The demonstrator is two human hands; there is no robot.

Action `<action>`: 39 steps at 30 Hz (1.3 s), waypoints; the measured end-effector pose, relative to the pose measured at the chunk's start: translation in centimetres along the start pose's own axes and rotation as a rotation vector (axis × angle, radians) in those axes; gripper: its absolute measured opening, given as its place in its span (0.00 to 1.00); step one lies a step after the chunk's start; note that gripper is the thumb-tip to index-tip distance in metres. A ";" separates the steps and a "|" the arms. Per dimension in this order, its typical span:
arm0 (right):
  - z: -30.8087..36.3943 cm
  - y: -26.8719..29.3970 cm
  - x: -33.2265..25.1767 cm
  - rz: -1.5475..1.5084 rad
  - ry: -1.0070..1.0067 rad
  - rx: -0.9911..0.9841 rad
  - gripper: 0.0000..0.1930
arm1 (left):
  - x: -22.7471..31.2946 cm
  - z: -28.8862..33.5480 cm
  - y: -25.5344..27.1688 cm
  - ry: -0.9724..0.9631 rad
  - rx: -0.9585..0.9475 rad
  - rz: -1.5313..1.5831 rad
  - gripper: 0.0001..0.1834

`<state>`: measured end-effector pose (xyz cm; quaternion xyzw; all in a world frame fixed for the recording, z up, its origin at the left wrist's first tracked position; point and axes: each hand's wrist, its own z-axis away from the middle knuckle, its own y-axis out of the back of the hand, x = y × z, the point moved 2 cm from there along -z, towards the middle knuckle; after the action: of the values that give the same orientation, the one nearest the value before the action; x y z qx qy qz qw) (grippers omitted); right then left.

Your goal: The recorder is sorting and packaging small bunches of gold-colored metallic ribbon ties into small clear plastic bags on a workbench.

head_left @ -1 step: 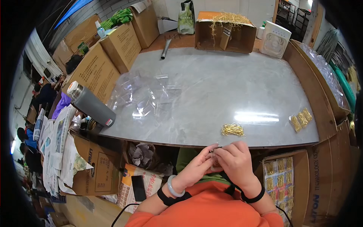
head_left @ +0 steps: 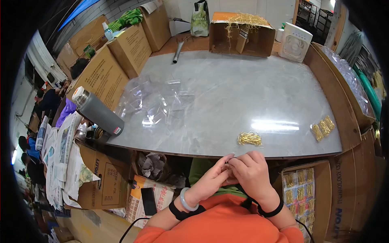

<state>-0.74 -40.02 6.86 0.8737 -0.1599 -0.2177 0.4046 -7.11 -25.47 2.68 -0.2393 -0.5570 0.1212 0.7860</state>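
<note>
1. Nothing is shifting since the earlier frame: both my hands are staying pressed together below the table edge.
2. My left hand and right hand are pinching something tiny between the fingertips; I cannot tell what.
3. Just ahead, a small heap of gold clips is waiting loose on the grey table.
4. Filled packets are lying well to the right, while clear bags are sitting unused at left, so much is remaining.

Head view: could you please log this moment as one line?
left hand and right hand together at table edge | held item: cannot tell | gold clips nearby
</note>
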 end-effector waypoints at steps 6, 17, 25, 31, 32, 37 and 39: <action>-0.5 -0.3 0.3 0.054 0.108 -0.173 0.07 | -1.4 0.1 0.9 -0.039 -0.051 -0.047 0.35; 0.0 -0.2 0.9 -0.095 0.060 -0.140 0.08 | -2.3 0.3 1.7 -0.013 -0.042 0.006 0.37; 0.5 -0.1 1.0 -0.106 -0.103 -0.002 0.07 | -1.6 0.4 1.3 -0.055 -0.013 0.096 0.31; 1.1 -0.5 1.0 -0.111 -0.198 0.079 0.09 | -0.5 0.5 0.7 -0.075 -0.026 0.086 0.28; 1.1 -0.4 0.9 -0.130 -0.191 0.067 0.08 | -0.5 0.5 0.7 -0.080 -0.027 0.082 0.28; 0.8 -0.3 0.8 -0.189 -0.100 -0.003 0.08 | -0.1 0.5 0.7 -0.059 -0.024 0.052 0.27; 0.9 0.1 1.4 -0.248 -0.128 0.003 0.09 | 0.0 0.5 0.9 -0.065 -0.006 0.094 0.27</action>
<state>-0.03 -41.22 6.08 0.8716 -0.0764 -0.3213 0.3623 -7.46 -24.62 2.38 -0.2635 -0.5706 0.1640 0.7603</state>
